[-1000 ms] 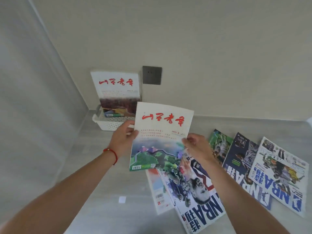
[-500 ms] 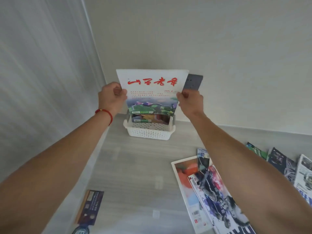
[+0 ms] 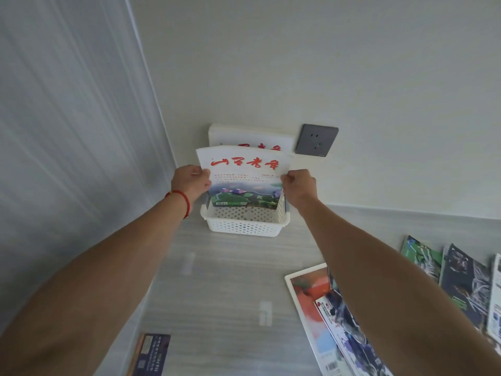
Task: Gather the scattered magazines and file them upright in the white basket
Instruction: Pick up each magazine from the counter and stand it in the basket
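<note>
- Booklet [image 3: 149,354] flat on counter, bottom left.
- Left hand [image 3: 191,181]: fingers curled, gripping left edge of red-titled mag [image 3: 245,177].
- Mag upright, lower edge inside white basket [image 3: 245,226], in front of another filed mag [image 3: 249,137].
- Right hand [image 3: 298,185]: pinching right edge.
- Loose mags [image 3: 461,283] on counter, right.

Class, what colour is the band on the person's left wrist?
Red; the wrist band shows in the head view.

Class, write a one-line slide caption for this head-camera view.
Both hands lower a red-titled magazine upright into the white basket.
</note>
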The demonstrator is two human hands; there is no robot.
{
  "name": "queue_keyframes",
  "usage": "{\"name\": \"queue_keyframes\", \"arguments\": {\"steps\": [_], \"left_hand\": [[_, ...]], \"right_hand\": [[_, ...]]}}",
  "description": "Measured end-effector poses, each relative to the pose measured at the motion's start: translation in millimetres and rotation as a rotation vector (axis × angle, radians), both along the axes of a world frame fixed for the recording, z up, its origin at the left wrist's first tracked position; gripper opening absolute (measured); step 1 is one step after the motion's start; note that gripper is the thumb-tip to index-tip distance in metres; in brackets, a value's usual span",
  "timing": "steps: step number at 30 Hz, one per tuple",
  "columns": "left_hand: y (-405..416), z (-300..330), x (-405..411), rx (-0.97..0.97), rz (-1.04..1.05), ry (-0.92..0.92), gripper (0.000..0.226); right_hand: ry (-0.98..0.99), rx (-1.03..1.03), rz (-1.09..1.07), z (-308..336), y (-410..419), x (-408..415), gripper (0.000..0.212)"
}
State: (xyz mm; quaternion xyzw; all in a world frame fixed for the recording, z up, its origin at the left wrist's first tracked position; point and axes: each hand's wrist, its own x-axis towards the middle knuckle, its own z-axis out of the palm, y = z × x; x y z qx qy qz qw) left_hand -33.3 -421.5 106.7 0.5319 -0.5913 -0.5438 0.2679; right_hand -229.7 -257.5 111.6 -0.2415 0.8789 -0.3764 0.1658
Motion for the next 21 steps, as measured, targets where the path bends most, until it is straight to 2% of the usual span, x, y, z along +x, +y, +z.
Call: {"name": "queue_keyframes", "arguments": {"steps": [3, 6, 7, 9, 11, 13, 16, 18, 21], "left_hand": [[-0.9, -3.5, -3.7, 0.047, -0.023, 0.044, 0.020], [3.2, 0.2, -8.6, 0.039, -0.180, 0.057, 0.011], [4.9, 2.0, -9.7, 0.029, -0.225, 0.049, 0.009], [10.5, 6.6, -10.1, 0.026, -0.265, 0.050, 0.022], [16.6, 11.2, -9.9, 0.044, -0.250, 0.042, 0.040], [25.6, 10.8, -10.8, 0.050, -0.217, 0.032, 0.060], [48.8, 1.5, -9.6, -0.124, -0.209, -0.037, 0.046], [81.4, -15.9, -11.9, -0.200, -0.293, -0.096, 0.051], [151.6, -44.9, -17.6, -0.225, -0.591, -0.152, 0.062]], "right_hand": [[-0.110, -0.019, 0.032, -5.7, -8.3, -0.1, 0.025], [-0.355, -0.146, 0.084, -5.9, -8.9, -0.4, 0.022], [-0.421, -0.174, 0.099, -5.8, -7.1, -0.1, 0.032], [-0.476, -0.213, 0.080, -4.7, -3.7, 0.2, 0.042], [-0.478, -0.244, 0.035, -3.1, -0.1, -0.4, 0.038], [-0.502, -0.243, 0.049, -3.3, 11.2, -1.7, 0.048], [-0.451, -0.164, 0.119, -10.7, 47.4, -0.6, 0.043], [-0.338, -0.061, 0.114, -22.6, 89.0, -1.3, 0.038], [-0.183, 0.101, 0.089, -46.6, 163.8, -4.1, 0.040]]}}
